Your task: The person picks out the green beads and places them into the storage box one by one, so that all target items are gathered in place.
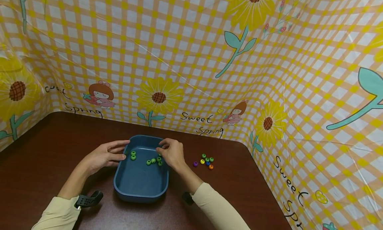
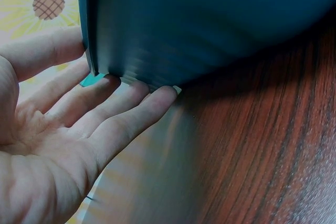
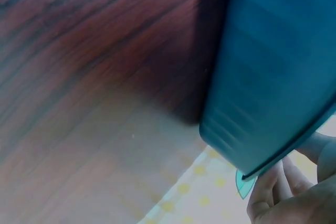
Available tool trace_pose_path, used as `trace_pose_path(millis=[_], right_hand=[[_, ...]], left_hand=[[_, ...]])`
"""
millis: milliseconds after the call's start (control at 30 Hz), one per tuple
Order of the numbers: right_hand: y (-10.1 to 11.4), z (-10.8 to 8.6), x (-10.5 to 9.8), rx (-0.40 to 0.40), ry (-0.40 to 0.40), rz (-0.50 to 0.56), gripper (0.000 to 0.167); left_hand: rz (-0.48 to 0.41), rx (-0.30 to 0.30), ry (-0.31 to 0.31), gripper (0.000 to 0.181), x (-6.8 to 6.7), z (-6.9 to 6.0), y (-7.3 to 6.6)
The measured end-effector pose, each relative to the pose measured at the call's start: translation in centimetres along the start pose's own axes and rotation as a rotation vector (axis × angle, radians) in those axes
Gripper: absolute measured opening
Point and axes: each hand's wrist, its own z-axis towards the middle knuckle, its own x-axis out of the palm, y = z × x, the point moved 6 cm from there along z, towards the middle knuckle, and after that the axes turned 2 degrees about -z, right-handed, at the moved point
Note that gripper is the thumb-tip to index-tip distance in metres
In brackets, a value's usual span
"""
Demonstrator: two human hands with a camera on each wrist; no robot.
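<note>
A deep blue plastic tray (image 1: 141, 196) stands on the table with several green beads (image 1: 153, 161) on its floor. My left hand (image 1: 103, 155) holds the tray's left wall, thumb at the rim. In the left wrist view its fingers (image 2: 131, 124) lie nearly straight along the outer wall. My right hand (image 1: 173, 154) reaches over the right rim, fingers bent and tips inside the tray. A green bead (image 1: 160, 154) lies right under its thumb; whether the fingertips pinch a bead is hidden. In the right wrist view, the tray wall covers the fingertips of that hand (image 3: 299, 192).
Right of the tray, a loose cluster holds several green beads (image 1: 211, 159), plus a purple bead (image 1: 195, 163), a yellow bead (image 1: 202, 161), a blue bead (image 1: 207, 163) and an orange bead (image 1: 210, 167). A checked sunflower cloth (image 1: 191, 90) walls the dark wooden table (image 1: 239, 196).
</note>
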Motion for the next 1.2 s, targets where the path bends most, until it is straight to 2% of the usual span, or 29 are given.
trace_pose_path(millis=[333, 800, 1200], right_hand=[[-1.2, -0.2, -2.3, 0.031, -0.032, -0.009, 0.016], [-5.2, -0.6, -6.1, 0.141, -0.059, -0.074, 0.018], [-9.5, -2.3, -9.1, 0.235, -0.07, -0.069, 0.023]], left_hand=[[-0.001, -0.008, -0.008, 0.069, -0.2, 0.0, 0.1], [-0.004, -0.01, -0.012, 0.069, -0.3, 0.0, 0.1], [-0.005, -0.014, -0.012, 0.069, -0.3, 0.0, 0.2]])
